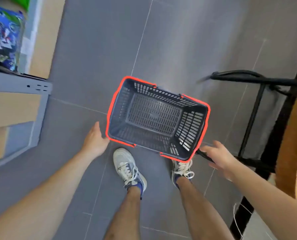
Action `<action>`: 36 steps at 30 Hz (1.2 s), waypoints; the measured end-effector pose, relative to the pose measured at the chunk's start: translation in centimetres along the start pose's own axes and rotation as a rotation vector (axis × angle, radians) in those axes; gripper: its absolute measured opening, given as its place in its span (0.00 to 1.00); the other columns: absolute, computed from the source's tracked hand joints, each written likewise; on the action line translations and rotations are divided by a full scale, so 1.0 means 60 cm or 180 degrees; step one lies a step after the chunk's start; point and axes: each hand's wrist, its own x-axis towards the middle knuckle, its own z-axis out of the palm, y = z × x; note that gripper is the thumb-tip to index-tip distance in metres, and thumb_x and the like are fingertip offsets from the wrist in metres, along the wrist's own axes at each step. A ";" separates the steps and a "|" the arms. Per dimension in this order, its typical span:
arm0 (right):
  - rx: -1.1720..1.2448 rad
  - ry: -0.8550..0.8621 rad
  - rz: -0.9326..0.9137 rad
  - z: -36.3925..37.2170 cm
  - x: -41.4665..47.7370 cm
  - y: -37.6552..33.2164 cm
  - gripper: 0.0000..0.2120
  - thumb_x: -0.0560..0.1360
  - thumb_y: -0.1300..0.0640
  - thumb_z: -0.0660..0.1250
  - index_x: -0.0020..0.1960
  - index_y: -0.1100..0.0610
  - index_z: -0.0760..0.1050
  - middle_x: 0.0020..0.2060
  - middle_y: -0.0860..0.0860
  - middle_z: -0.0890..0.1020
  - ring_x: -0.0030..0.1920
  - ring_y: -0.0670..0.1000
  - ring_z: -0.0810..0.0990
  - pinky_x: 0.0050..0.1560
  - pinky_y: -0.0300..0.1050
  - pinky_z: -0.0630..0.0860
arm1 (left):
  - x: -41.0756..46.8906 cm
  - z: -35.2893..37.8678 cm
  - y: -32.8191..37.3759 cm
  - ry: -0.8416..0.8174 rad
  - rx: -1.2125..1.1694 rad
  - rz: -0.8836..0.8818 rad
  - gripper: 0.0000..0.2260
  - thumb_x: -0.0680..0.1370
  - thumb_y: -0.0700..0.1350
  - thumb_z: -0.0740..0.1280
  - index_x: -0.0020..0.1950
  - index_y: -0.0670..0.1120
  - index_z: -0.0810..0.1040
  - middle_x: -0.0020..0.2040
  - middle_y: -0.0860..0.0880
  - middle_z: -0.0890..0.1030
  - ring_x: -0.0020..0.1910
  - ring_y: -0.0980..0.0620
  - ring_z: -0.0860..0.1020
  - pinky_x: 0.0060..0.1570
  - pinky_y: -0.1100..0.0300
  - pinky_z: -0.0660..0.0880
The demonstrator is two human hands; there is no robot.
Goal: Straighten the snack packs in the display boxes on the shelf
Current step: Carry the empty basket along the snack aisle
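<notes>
Snack packs (2, 37) are far up in the left corner of what we see. Only a shiny blue one shows, with a bit of green above it. They sit on the grey shelf (19, 84), well apart from our hands. We cannot tell if they lie straight or crooked, because only a small part shows. Some brown boxes (11, 108) are lower down on the shelf, and we cannot see what is in them.

We are looking down at the floor (92, 49). A dark basket (189, 129) with a red rim is in front of our shoes (128, 167). Nothing is in it. We cannot tell if it stands on the floor or hangs just above it.

Our left hand (95, 140) touches the near left corner of the basket. Its thumb points up along the side and its fingers are loose, so it grabs nothing. Our right hand (219, 158) is spread out just beside the black handle (205, 155) at the near right corner. It is blurry, so we cannot say if it touches the handle. It holds nothing.

We think the job has not begun. No pack is in our hands, and we are not facing the shelf. All the straightening is left to do. First we would have to leave the basket, turn to the shelf and reach for the packs.
</notes>
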 end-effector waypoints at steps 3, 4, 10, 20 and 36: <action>0.0324 -0.0265 0.0190 0.038 0.050 0.009 0.21 0.77 0.58 0.67 0.68 0.54 0.68 0.58 0.53 0.79 0.57 0.51 0.82 0.52 0.55 0.79 | 0.052 0.045 -0.003 0.0025 -0.0427 -0.0067 0.29 0.77 0.37 0.66 0.76 0.41 0.60 0.69 0.39 0.73 0.66 0.41 0.73 0.61 0.54 0.69; 0.0516 -0.0362 0.0248 0.051 0.060 0.009 0.14 0.77 0.61 0.66 0.62 0.53 0.71 0.53 0.51 0.81 0.46 0.44 0.85 0.40 0.49 0.80 | 0.063 0.055 0.000 0.0070 -0.0546 -0.0075 0.24 0.76 0.36 0.66 0.71 0.42 0.65 0.64 0.40 0.77 0.61 0.42 0.75 0.56 0.55 0.70; 0.0845 -0.0020 -0.0359 0.060 0.071 0.005 0.18 0.75 0.75 0.60 0.51 0.54 0.78 0.50 0.54 0.84 0.48 0.55 0.84 0.48 0.55 0.80 | 0.063 0.060 0.011 0.0758 -0.0486 -0.0074 0.09 0.78 0.33 0.63 0.58 0.38 0.73 0.51 0.36 0.81 0.51 0.36 0.78 0.52 0.48 0.71; 0.1018 0.0472 -0.1089 -0.078 -0.194 -0.120 0.17 0.76 0.72 0.62 0.62 0.58 0.73 0.53 0.56 0.83 0.53 0.56 0.82 0.57 0.58 0.79 | -0.199 -0.169 0.111 0.1230 -0.0976 -0.0168 0.11 0.80 0.35 0.60 0.60 0.44 0.74 0.47 0.44 0.79 0.48 0.39 0.77 0.45 0.53 0.69; 0.1626 0.0679 -0.2184 -0.367 -0.601 -0.491 0.14 0.81 0.63 0.61 0.62 0.48 0.72 0.54 0.49 0.83 0.52 0.50 0.83 0.50 0.54 0.83 | -0.405 -0.641 0.480 0.1347 -0.1649 0.1020 0.16 0.81 0.37 0.62 0.69 0.41 0.69 0.58 0.46 0.78 0.57 0.47 0.76 0.59 0.52 0.72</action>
